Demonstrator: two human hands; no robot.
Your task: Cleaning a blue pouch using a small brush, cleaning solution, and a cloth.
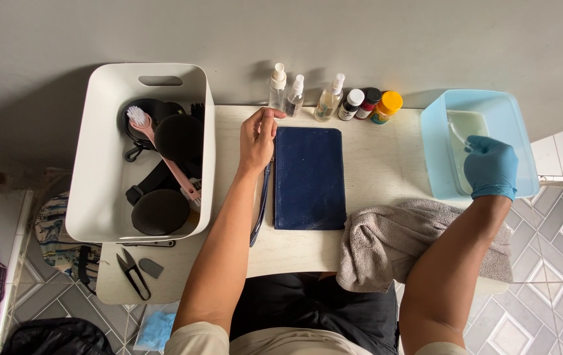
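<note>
**Bare hand on the pouch corner, gloved hand in the tub**

I am looking down at a pale table (386, 141) where a flat navy-blue pouch (309, 177) is lying in the middle, its dark wrist strap (259, 210) trailing off its left edge. My left hand (258, 135) is resting bare at the pouch's top-left corner, fingers curled loosely together with the fingertips near the zipper end; whether they are pinching a pull I cannot tell. My right hand (490, 167), in a blue glove, is reaching into a light-blue plastic tub (436, 151) holding cloudy liquid, fingers closed narrowly on a small thin white item (459, 135) I cannot identify.

The pouch is looking thin, light and pliable, its glossy skin probably slick when wet, so I am judging the corners and zipper edge the surest places to grip.

A grey towel (393, 243) is bunched just beside the pouch's lower right. Spray bottles (294, 95) and small jars (370, 104) are lining the wall, and a white bin (100, 197) of brushes is sitting to the left, with small snips (133, 271) below it.
</note>
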